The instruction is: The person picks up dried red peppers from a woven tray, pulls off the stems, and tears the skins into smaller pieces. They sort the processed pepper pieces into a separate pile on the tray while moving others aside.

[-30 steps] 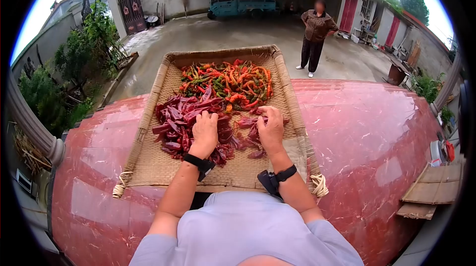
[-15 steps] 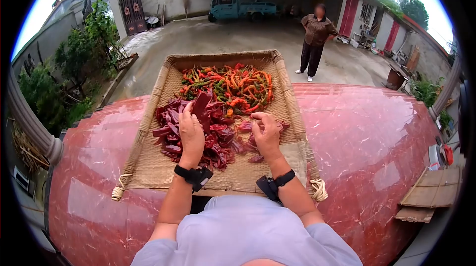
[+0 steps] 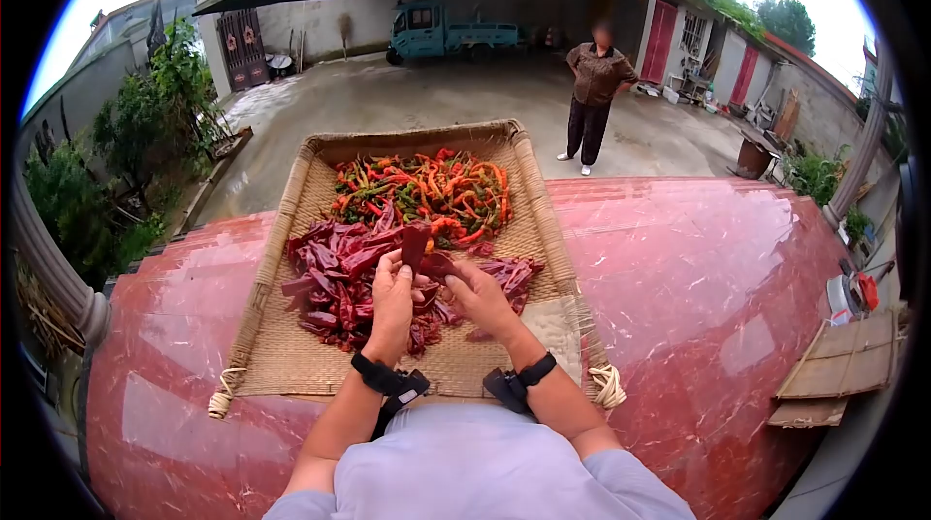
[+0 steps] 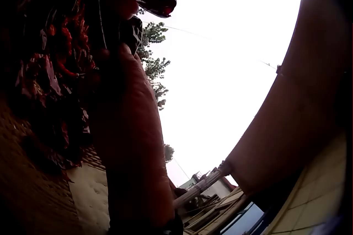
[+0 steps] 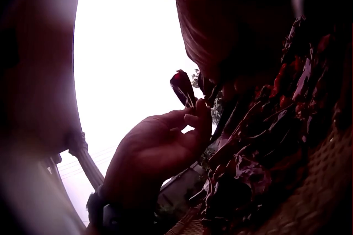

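My left hand (image 3: 392, 302) pinches a dark red dried chili pepper (image 3: 414, 244), which stands up above its fingertips. In the right wrist view this pepper (image 5: 182, 86) shows against the sky, held low down between thumb and finger. Close beside it, my right hand (image 3: 482, 302) pinches another dark red chili (image 3: 439, 265), its fingertips almost meeting the left ones. Below both hands lies a heap of dried dark red chilies (image 3: 325, 273) on a woven tray (image 3: 267, 365). Fresher orange, red and green chilies (image 3: 436, 185) are spread at the tray's far end.
A smaller patch of dried chilies (image 3: 519, 277) lies right of my hands. The tray's raised rim (image 3: 267, 268) surrounds everything. Red polished stone (image 3: 679, 326) spreads around it. A person (image 3: 593, 93) stands in the yard beyond, near a blue cargo tricycle (image 3: 456, 32).
My left hand drew a dark red chili from the heap and moved right. The right hand left the small patch, came left to meet it and now pinches a chili too. The head view shifted slightly.
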A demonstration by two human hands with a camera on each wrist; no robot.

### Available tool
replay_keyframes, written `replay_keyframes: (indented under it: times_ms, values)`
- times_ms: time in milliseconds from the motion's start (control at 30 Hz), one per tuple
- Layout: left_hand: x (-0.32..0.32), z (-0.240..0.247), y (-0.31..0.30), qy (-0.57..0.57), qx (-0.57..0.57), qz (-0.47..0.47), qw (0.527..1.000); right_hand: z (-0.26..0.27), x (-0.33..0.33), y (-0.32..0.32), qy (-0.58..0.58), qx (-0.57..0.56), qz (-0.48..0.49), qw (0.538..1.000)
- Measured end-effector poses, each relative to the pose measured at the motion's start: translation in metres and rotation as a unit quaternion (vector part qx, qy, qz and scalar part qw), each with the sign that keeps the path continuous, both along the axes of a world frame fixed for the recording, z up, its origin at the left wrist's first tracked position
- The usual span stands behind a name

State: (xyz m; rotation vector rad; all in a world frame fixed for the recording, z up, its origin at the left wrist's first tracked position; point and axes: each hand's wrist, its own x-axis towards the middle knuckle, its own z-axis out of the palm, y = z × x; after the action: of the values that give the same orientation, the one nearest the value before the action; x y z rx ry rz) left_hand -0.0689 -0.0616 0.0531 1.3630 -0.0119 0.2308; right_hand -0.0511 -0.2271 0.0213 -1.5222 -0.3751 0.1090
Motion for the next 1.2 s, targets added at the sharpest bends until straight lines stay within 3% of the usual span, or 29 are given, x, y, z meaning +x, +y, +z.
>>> replay_keyframes:
  times_ms: [100, 133, 233, 267, 367, 400, 500, 600, 800, 833, 933, 1000, 1033, 1100, 1200]
  values:
    - [-0.003, -0.001, 0.005, 0.008, -0.013, 0.009, 1.000, 0.004, 0.000, 0.003, -0.044, 0.055, -0.070, 0.995]
    - [0.000, -0.009, 0.006, 0.016, -0.003, 0.012, 1.000, 0.007, 0.000, -0.002, -0.008, 0.079, -0.053, 0.995]
    - [-0.006, -0.009, 0.000, 0.051, 0.042, 0.005, 0.998, -0.003, 0.010, 0.000, -0.182, 0.110, -0.080, 0.974]
    - [-0.007, -0.009, -0.004, 0.060, 0.056, -0.005, 0.997, -0.006, 0.013, -0.007, -0.190, 0.063, -0.076, 0.977]
    - [-0.006, -0.015, -0.009, 0.065, 0.054, -0.053, 0.995, 0.005, 0.005, -0.013, -0.069, 0.128, -0.028, 0.989]
    - [-0.006, -0.015, -0.011, 0.059, 0.050, -0.071, 0.994, 0.001, 0.010, -0.013, -0.079, 0.080, -0.059, 0.992]
    - [-0.012, -0.013, -0.014, 0.069, 0.059, -0.113, 0.989, -0.008, 0.014, -0.010, -0.102, 0.117, -0.103, 0.983]
    - [-0.013, -0.020, -0.018, 0.103, 0.095, -0.159, 0.977, 0.002, 0.009, -0.014, -0.149, 0.035, -0.222, 0.963]
    - [-0.012, -0.026, -0.016, 0.063, 0.303, -0.229, 0.923, 0.016, 0.005, -0.024, -0.255, -0.045, -0.364, 0.895]
    - [-0.012, -0.028, -0.016, 0.054, 0.324, -0.247, 0.912, 0.018, 0.002, -0.025, -0.241, -0.040, -0.334, 0.910]
    - [-0.017, -0.013, -0.021, 0.047, 0.161, -0.153, 0.974, 0.021, -0.004, -0.025, -0.211, -0.040, -0.216, 0.952]
    - [-0.019, 0.006, -0.021, 0.030, 0.061, -0.119, 0.991, 0.013, -0.001, -0.022, -0.172, -0.035, -0.104, 0.979]
    - [-0.020, 0.009, -0.021, -0.012, 0.072, -0.075, 0.994, 0.008, -0.001, -0.020, -0.149, -0.032, -0.046, 0.987]
    - [-0.014, 0.002, -0.009, -0.017, 0.098, -0.088, 0.991, 0.009, -0.003, -0.015, -0.129, 0.006, -0.001, 0.992]
    - [-0.016, 0.004, -0.003, -0.021, 0.153, -0.017, 0.988, 0.018, -0.007, -0.011, -0.119, 0.010, -0.094, 0.988]
